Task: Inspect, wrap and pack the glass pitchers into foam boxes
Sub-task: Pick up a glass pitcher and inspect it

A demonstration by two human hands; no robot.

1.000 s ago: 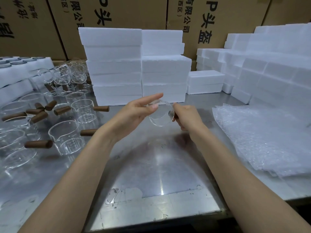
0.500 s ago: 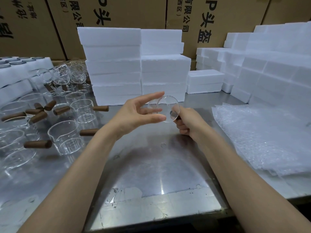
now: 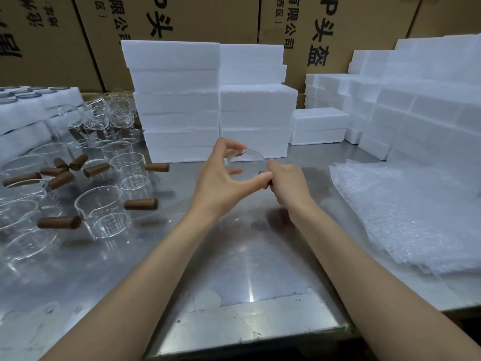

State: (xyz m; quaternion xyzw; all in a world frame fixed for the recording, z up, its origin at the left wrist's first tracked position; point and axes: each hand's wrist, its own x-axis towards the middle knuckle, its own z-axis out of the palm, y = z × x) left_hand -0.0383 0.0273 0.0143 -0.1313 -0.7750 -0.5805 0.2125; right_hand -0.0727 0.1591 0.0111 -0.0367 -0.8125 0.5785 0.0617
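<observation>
I hold one clear glass pitcher (image 3: pixel 248 165) up over the middle of the steel table (image 3: pixel 234 256), its round mouth or base turned toward me. My left hand (image 3: pixel 221 178) curls around the glass body, thumb below and fingers over the top rim. My right hand (image 3: pixel 286 181) is closed on the pitcher's handle, which the fingers hide almost wholly. Several more glass pitchers (image 3: pixel 104 212) with brown wooden handles stand on the table at the left. Stacks of white foam boxes (image 3: pixel 177 100) rise behind the hands.
A pile of bubble wrap sheets (image 3: pixel 406 214) lies on the right of the table. More foam boxes (image 3: pixel 421 113) fill the back right, and foam trays (image 3: pixel 26 113) sit at the far left. Cardboard cartons (image 3: pixel 182 19) form the back wall.
My left hand's fingers have closed from spread to curled around the glass body. The pitcher has turned slightly in my hands and stays at about the same height.
</observation>
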